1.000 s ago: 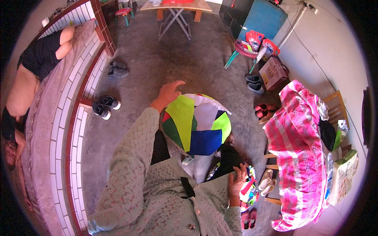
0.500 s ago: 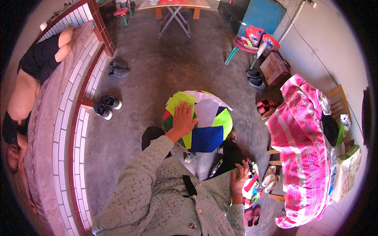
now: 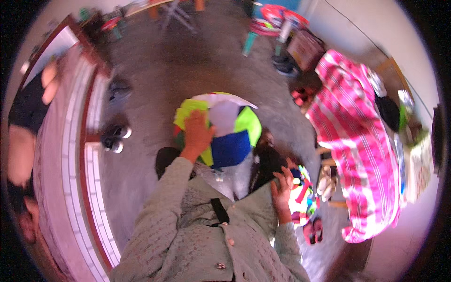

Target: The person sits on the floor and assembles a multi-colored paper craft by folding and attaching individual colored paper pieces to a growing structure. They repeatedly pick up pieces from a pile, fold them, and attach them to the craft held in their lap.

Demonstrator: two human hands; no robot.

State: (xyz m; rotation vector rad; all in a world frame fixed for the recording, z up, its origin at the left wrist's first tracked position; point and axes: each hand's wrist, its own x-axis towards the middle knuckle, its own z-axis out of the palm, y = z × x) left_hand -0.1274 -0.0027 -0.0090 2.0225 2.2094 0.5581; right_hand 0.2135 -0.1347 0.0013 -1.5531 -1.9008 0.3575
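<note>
Hands: left (image 3: pixel 198 135) on patchwork (image 3: pixel 226 130) | right (image 3: pixel 282 191) near scraps (image 3: pixel 303 196) | carton (image 3: pixel 306 50): contents hidden

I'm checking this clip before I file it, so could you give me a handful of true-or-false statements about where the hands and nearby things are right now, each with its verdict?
1. The left hand lies on the yellow-green patch of the round patchwork. True.
2. The blue patch is on the side of the patchwork nearer the person. True.
3. The right hand lies on the blue patch. False: it is by the person's lap, next to the multicoloured cloth.
4. The pink plaid cloth is to the right of the patchwork. True.
5. The black-and-white shoes stand beside the plaid cloth. False: they are on the floor left of the patchwork.
</note>
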